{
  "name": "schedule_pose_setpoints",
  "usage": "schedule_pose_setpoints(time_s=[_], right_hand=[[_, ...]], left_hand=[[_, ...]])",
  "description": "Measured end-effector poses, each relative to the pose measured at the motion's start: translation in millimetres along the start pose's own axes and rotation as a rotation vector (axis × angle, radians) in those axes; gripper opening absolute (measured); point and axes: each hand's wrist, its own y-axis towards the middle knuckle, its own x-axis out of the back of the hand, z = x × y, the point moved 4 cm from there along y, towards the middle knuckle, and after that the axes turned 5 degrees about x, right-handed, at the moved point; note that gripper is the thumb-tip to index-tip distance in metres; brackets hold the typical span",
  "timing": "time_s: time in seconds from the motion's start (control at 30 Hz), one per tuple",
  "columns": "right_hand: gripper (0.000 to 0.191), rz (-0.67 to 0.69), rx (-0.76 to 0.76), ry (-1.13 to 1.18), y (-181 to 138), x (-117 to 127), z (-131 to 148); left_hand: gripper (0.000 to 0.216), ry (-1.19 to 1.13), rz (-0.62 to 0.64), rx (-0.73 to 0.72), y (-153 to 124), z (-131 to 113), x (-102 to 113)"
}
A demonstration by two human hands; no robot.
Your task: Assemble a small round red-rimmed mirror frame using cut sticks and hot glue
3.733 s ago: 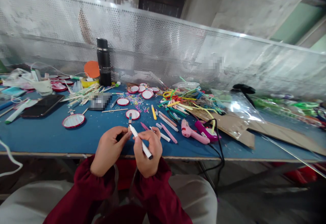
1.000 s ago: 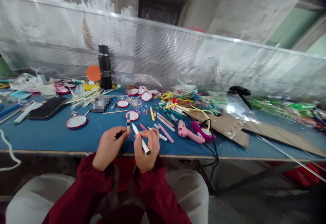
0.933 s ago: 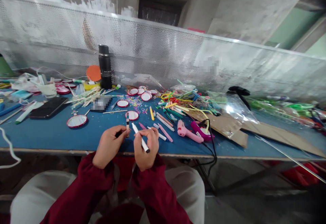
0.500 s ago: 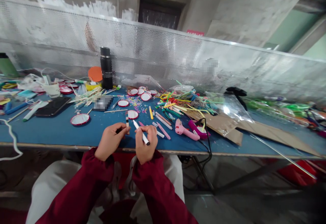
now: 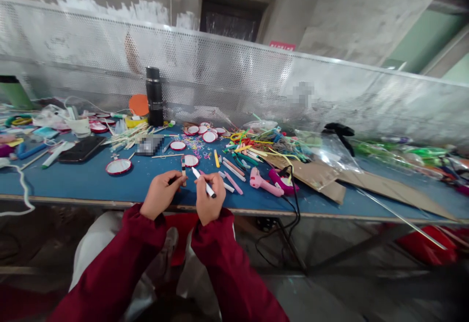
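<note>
My left hand (image 5: pixel 162 195) pinches a small flat stick (image 5: pixel 183 164) upright between thumb and fingers. Dark and light bands cross the stick's upper part. In my right hand (image 5: pixel 211 199) is a white marker pen (image 5: pixel 202 182) with a black rear end, gripped for writing. Its tip points up and left, close beside the stick; whether they touch I cannot tell. Just behind the hands lies a round white disc with a red rim (image 5: pixel 191 161). Several more markers, including a pink one (image 5: pixel 233 183), lie right of my right hand.
A pink glue gun (image 5: pixel 264 183) with a black cable lies to the right, before cardboard (image 5: pixel 322 185). Farther back are a pile of coloured pipe cleaners (image 5: pixel 273 141) and a black bottle (image 5: pixel 154 98). On the left lie a phone (image 5: pixel 82 149) and another red-rimmed disc (image 5: pixel 118 166).
The view has tilted and shifted slightly, and my legs sit differently in it. Both hands keep their grips on the stick and the marker, in almost the same position to each other.
</note>
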Motion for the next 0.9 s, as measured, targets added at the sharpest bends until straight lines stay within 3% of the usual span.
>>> schedule_pose_setpoints(time_s=[0.33,0.9], right_hand=[[0.016,-0.019,-0.08,0.049,0.4,-1.8,-5.9],[0.017,0.016,-0.121,0.177,-1.3,1.2,-7.5]], left_hand=[[0.034,0.03,-0.066,-0.038,0.4,5.6,1.2],[0.034,0.034,-0.01,-0.003,2.2,9.2,-1.7]])
